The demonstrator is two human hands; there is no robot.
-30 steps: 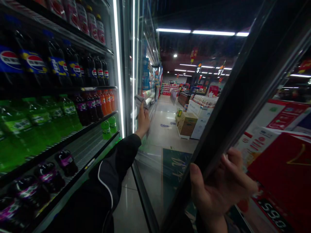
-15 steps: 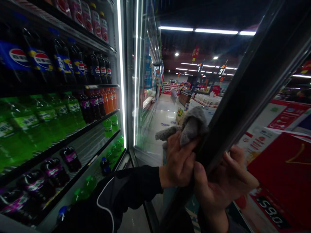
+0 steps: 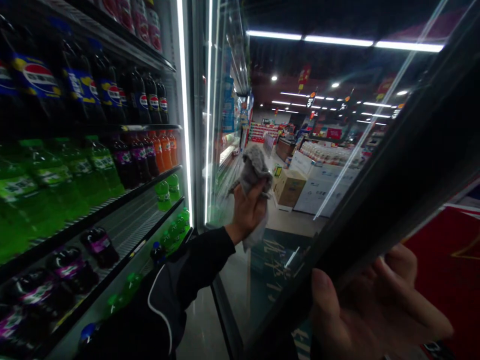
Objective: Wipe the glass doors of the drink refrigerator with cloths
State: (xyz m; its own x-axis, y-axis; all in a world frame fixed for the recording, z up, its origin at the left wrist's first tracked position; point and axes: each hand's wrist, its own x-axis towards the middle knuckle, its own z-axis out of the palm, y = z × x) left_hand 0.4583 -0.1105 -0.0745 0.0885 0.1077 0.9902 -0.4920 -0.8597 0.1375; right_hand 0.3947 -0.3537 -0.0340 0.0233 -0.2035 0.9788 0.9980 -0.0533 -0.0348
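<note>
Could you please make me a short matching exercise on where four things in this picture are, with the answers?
Things
1. crumpled gray cloth
2. right hand
3. brown cardboard box
4. bottles of bright orange drink

Places
A. beside dark bottles with purple labels
B. at the long dark door frame
C. in the left hand
D. beside the big white carton

Pairs: 1-C; 2-B; 3-D; 4-A

A: What is the near left arm [image 3: 187,280] wearing?
B: Black sleeve [image 3: 202,262]; white piping [image 3: 149,300] is curving along it, edging a dark grey panel [image 3: 168,285].
A: And at the far end?
B: Black cuff [image 3: 227,243] is circling the wrist [image 3: 235,232]; left hand [image 3: 245,212] and right hand [image 3: 369,310] are showing bare.
</note>
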